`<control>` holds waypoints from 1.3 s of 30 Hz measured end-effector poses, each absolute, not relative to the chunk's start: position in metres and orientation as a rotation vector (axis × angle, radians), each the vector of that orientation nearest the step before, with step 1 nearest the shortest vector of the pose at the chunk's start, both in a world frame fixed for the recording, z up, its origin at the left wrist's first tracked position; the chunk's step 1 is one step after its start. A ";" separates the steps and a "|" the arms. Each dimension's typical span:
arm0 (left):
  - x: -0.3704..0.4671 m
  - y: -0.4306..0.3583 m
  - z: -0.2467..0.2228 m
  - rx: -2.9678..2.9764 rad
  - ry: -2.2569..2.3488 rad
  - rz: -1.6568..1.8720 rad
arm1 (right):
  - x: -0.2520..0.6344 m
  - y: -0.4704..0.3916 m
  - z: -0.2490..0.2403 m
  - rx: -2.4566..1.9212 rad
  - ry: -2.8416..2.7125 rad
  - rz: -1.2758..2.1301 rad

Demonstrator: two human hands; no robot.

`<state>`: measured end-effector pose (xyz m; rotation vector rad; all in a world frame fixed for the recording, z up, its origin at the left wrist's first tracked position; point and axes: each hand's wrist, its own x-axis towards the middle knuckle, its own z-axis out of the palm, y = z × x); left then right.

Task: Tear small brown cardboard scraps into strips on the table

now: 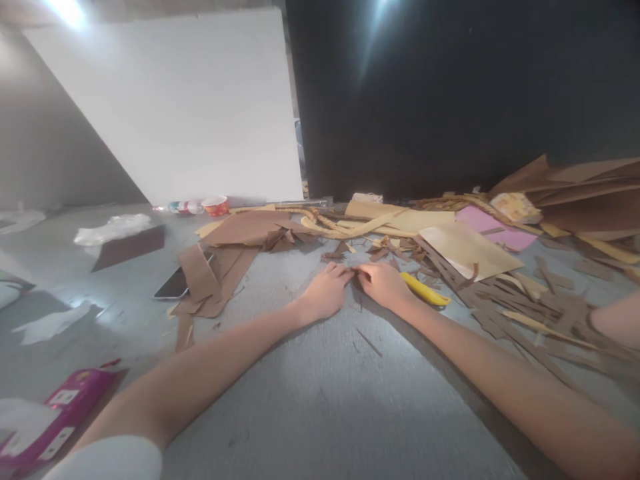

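Observation:
My left hand (329,291) and my right hand (383,285) meet over the middle of the grey table (310,400), fingertips together. The fingers of both are closed in a pinch around something small and dark that is too hidden to make out. A yellow tool (425,291) lies just right of my right hand, partly behind it. Small brown scraps (379,253) are scattered beyond my fingers. One thin dark strip (369,342) rests on the table nearer to me.
Brown sheets (245,230) and a phone (174,283) lie left. Brown strips (540,313), a cream sheet (470,250) and a pink sheet (495,228) lie right. Another person's arm (617,320) enters at right. A magenta box (75,407) sits front left, a red cup (216,206) behind.

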<state>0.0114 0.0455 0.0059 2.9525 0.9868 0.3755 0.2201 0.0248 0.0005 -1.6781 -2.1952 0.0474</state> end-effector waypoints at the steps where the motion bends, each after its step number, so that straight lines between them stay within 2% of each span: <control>1: 0.011 0.045 0.006 2.952 0.997 0.373 | 0.220 0.025 0.001 -1.674 -2.196 0.050; 39: 0.012 0.045 0.006 2.954 0.974 0.411 | 0.221 0.025 -0.001 -1.690 -2.197 0.026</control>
